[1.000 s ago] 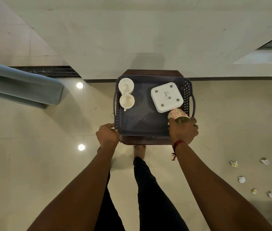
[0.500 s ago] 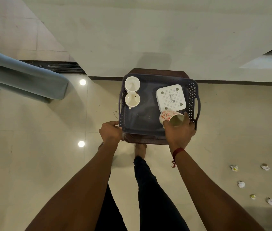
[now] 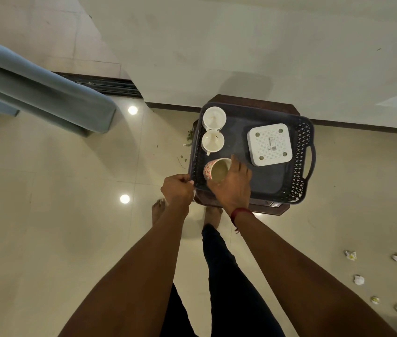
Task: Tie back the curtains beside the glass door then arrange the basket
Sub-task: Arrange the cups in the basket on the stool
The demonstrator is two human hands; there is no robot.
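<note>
The pale tiled floor (image 3: 46,227) fills most of the view. One blue-grey curtain (image 3: 46,93) hangs in folds at ten o'clock. One dark basket (image 3: 300,164) with perforated walls stands at two o'clock from the centre, on one brown stool (image 3: 248,100) against the wall.

Inside the basket, one white square box (image 3: 269,144) lies at the two o'clock side. Two white cups (image 3: 214,128) stand close together in the ten o'clock corner.

The left hand (image 3: 176,190) grips the basket rim at the eight o'clock corner, with its fingers curled over the edge. The right hand (image 3: 232,183) holds one patterned cup (image 3: 216,169) just below the white cups, at eight o'clock inside the basket. I cannot tell if this cup touches the bottom.

Five crumpled paper scraps (image 3: 358,279) lie on the floor at four o'clock, well apart from the stool.
</note>
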